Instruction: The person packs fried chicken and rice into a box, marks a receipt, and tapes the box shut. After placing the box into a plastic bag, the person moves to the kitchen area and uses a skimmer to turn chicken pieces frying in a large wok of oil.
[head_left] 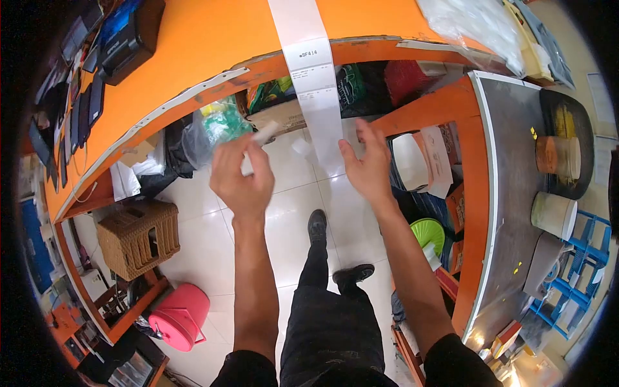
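Note:
A long white paper strip (320, 106) with printed text hangs over the front edge of the orange counter (213, 39). To its left, my left hand (244, 169) is closed, fingers pinched around a small white piece that is blurred by motion. My right hand (367, 161) is just right of the strip's lower part, thumb and fingers apart, holding nothing. Whether the right thumb touches the strip is hard to tell. A small blurred white piece (301, 147) shows between the hands, left of the strip.
A black device (132, 45) and several phones (84, 109) lie on the counter's left. Below are a brown woven basket (138, 237) and a pink bucket (180, 316). A grey-topped table (516, 168) with containers stands at right; clear plastic bags (474, 29) lie upper right.

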{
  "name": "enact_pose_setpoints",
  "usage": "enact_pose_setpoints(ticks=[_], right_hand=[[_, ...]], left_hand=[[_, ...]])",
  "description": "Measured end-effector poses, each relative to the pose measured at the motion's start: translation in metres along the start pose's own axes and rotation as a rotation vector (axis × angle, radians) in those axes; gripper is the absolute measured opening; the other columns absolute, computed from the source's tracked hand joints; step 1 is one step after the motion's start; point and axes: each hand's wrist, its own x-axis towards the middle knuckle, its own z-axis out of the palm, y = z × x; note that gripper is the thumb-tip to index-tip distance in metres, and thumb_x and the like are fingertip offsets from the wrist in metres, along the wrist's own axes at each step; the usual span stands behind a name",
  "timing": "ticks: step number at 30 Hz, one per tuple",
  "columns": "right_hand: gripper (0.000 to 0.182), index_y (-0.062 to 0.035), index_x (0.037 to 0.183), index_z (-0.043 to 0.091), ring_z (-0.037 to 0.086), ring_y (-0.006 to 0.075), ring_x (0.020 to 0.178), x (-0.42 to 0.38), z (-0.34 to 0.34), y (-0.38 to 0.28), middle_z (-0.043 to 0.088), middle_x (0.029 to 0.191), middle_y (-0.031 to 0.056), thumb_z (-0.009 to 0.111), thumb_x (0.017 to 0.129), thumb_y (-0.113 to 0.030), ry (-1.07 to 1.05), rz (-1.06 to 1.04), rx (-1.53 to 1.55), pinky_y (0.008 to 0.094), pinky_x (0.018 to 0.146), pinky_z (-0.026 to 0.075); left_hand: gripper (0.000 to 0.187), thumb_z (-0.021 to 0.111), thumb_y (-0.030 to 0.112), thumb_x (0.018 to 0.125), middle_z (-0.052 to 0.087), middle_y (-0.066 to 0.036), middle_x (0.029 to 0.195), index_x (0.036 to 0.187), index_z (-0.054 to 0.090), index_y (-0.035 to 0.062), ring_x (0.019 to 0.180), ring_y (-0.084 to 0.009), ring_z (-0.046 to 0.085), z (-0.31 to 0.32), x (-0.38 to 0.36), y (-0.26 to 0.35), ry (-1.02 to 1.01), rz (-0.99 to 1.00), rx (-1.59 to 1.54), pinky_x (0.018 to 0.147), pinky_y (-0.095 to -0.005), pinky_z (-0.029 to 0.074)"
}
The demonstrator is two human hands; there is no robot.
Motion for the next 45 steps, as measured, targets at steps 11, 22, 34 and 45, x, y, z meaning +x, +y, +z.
enact_pose_setpoints(ticks=[11, 22, 34, 45], right_hand=[[0.016, 0.0061, 0.101, 0.062, 0.063, 0.011, 0.078, -0.079, -0.085, -0.067, 0.067, 0.089, 0.0085, 0.059, 0.09, -0.006, -0.059, 0.559, 0.876, 0.0237, 0.072, 0.05], [0.017, 0.0078, 0.099, 0.064, 0.063, 0.0106, 0.08, -0.189, -0.334, -0.103, 0.068, 0.089, 0.0093, 0.06, 0.088, -0.006, 0.181, 0.395, 0.845, 0.0241, 0.073, 0.05], [0.017, 0.0059, 0.096, 0.066, 0.062, 0.0072, 0.074, -0.483, -0.581, -0.104, 0.068, 0.083, 0.006, 0.062, 0.088, -0.008, 0.723, 0.477, 0.634, 0.0212, 0.066, 0.05], [0.014, 0.0058, 0.096, 0.065, 0.064, 0.0105, 0.075, -0.597, -0.612, -0.066, 0.068, 0.086, 0.0082, 0.06, 0.089, -0.006, 1.085, 0.514, 0.73, 0.0247, 0.068, 0.054]], left_hand=[[0.031, 0.069, 0.01, 0.062, 0.064, -0.005, 0.105, 0.093, 0.067, 0.0082, 0.094, -0.025, 0.054, -0.017, -0.069, 0.091, -0.302, 0.419, -0.173, 0.077, -0.0405, 0.041], [0.038, 0.048, 0.025, 0.094, 0.061, -0.012, 0.104, 0.115, 0.055, -0.0057, 0.086, -0.0181, 0.054, -0.107, -0.147, 0.276, -0.779, -0.633, -1.13, 0.078, -0.0323, 0.041], [0.04, 0.049, 0.028, 0.094, 0.062, -0.011, 0.105, 0.116, 0.054, -0.0045, 0.086, -0.0165, 0.056, -0.166, -0.32, 0.509, -1.456, -0.477, -1.242, 0.08, -0.0304, 0.042], [0.054, 0.064, 0.026, 0.083, 0.044, -0.014, 0.136, 0.131, 0.047, 0.0055, 0.124, -0.0314, 0.043, -0.054, -0.443, 0.696, -1.107, 1.412, -0.794, 0.102, -0.0426, 0.034]])
